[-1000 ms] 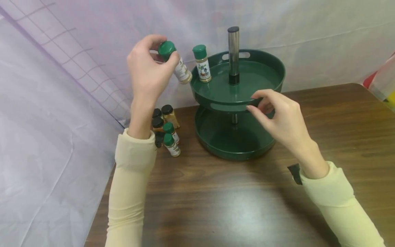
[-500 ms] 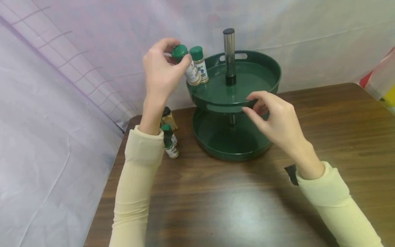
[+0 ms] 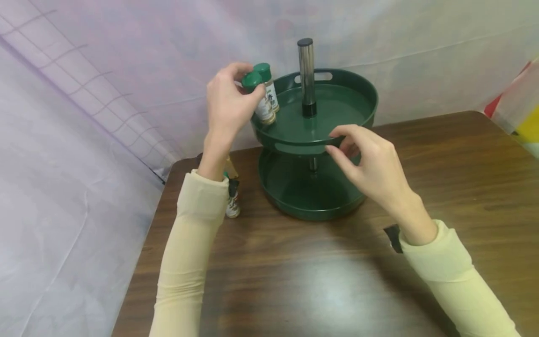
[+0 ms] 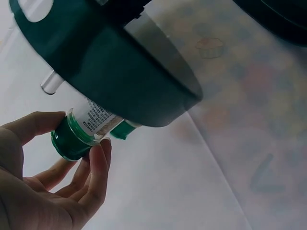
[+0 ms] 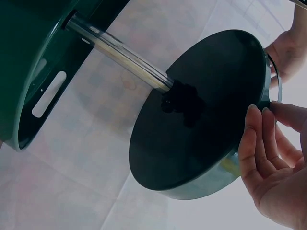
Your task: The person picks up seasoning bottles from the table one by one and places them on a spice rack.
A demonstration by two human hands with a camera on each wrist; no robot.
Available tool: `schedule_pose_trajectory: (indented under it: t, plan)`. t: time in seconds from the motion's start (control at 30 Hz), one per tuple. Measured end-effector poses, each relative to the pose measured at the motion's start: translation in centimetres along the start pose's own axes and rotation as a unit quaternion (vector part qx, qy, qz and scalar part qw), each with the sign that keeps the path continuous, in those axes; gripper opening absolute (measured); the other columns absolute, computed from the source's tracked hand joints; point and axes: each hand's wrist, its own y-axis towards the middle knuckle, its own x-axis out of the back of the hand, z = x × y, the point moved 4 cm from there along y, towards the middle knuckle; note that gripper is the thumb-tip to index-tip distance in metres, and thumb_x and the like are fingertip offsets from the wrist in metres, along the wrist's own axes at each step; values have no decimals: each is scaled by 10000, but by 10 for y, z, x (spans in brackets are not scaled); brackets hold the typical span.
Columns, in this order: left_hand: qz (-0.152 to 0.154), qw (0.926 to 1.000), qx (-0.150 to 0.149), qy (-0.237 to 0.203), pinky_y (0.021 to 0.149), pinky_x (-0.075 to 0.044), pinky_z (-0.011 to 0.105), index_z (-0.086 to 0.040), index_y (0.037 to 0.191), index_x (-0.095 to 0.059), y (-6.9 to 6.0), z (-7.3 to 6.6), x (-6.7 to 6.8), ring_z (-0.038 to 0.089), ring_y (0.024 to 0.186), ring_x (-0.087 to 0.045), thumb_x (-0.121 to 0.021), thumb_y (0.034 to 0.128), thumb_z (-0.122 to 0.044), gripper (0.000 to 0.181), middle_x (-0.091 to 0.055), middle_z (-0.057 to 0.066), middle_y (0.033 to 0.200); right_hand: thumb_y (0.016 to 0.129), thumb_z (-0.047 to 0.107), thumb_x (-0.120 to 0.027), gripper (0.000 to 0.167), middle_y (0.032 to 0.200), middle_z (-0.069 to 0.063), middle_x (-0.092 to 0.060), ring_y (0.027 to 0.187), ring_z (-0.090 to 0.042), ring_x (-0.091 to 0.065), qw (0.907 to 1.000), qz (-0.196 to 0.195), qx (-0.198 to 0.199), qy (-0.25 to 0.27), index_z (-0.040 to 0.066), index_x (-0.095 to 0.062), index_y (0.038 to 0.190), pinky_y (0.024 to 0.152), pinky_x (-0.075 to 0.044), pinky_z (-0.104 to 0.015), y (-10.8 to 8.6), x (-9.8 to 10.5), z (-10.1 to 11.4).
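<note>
In the head view my left hand [image 3: 227, 105] grips the green cap of a small spice bottle [image 3: 265, 111] with a white label. That bottle stands nearly upright over the left part of a dark green upper tray [image 3: 337, 107], right by a second green-capped spice bottle [image 3: 264, 71] that it partly hides. In the left wrist view the fingers and thumb hold the bottle's cap [image 4: 72, 139], with the tray wall beyond. My right hand [image 3: 370, 164] pinches the front rim of the upper tray; in the right wrist view its fingertips [image 5: 253, 112] meet the tray's edge.
The lower green tray [image 3: 320, 213] of the two-tier rack sits on the wooden table [image 3: 294, 271]. A steel post [image 3: 307, 77] rises through the middle. Left of the rack, another spice bottle [image 3: 233, 207] shows partly behind the left sleeve [image 3: 202, 201]. A pale cloth wall [image 3: 421, 61] closes the back.
My left hand has carried its spice bottle right and down, from beside the upper tray to a place beside the other bottle. The right hand keeps its hold on the rim.
</note>
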Motion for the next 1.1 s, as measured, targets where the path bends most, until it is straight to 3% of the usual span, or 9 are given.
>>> schedule_pose_trajectory:
  t: [0.53,0.77,1.1]
  plan:
    - [249,9980,418,401,724,-465,275,-98,1369,-609,3,12,-8,164,834,-593,-603,982,-248,415,-656,86,1213,891,46,-759,252,824,-100,-677,702,-180,-649,10000,37,38,7,-13,-674,1121,681,-534,-329,1,2,5]
    - [348,9960,581,576,781,-469,287,-131,1414,-573,4,15,-13,168,909,-577,-600,998,-279,442,-617,82,1231,888,41,-761,255,824,-100,-681,705,-181,-650,10000,49,15,8,-15,-675,1122,683,-530,-328,0,2,5]
    - [372,9961,627,504,843,-489,301,-124,1447,-535,4,19,-12,185,996,-600,-614,997,-289,486,-615,90,1251,882,56,-776,272,797,-89,-687,689,-184,-658,10000,57,37,5,-6,-674,1127,666,-529,-333,1,2,3]
